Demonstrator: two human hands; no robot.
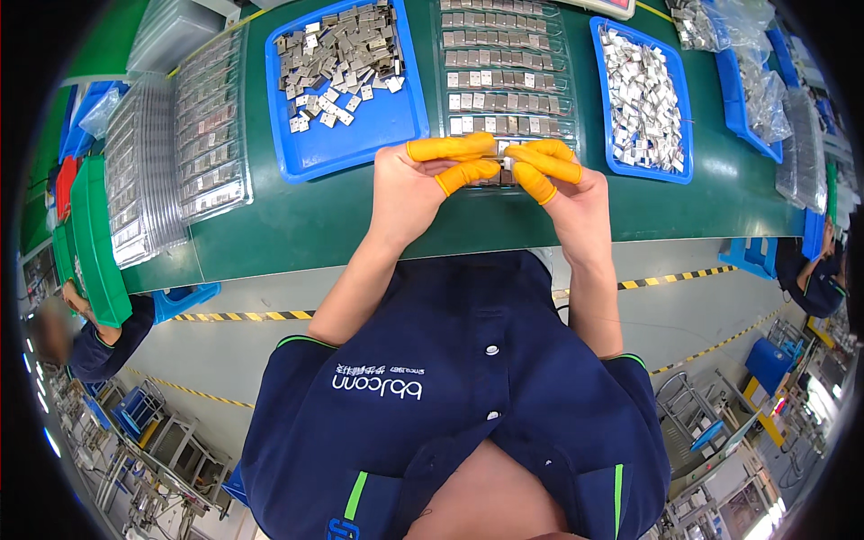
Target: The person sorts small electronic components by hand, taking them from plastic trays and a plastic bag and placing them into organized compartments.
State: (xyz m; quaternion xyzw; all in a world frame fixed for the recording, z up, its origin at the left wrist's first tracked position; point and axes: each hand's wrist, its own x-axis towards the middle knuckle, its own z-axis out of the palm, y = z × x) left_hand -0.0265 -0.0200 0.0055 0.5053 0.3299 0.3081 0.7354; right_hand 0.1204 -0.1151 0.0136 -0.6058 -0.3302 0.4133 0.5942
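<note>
My left hand [416,184] and my right hand [576,193] meet over the near end of a clear plastic tray [439,90]. Yellow finger cots cover the working fingertips. Both hands are pinched round a small metal-and-white connector piece [504,155] between them; the fingers hide most of it. Rows of small silver metal-and-white pieces [504,79] fill the clear tray. Left of it, a blue tray [301,160] holds a heap of silver metal shells [346,54]. On the right, another blue tray [648,171] is full of small white connector parts [641,99].
Stacked clear trays [148,171] stand at the left of the green table [297,229]. Bagged parts in a blue bin [747,99] and more clear trays [801,153] are at the right. A person holding a green bin [99,243] is at far left; another person [814,279] is at far right.
</note>
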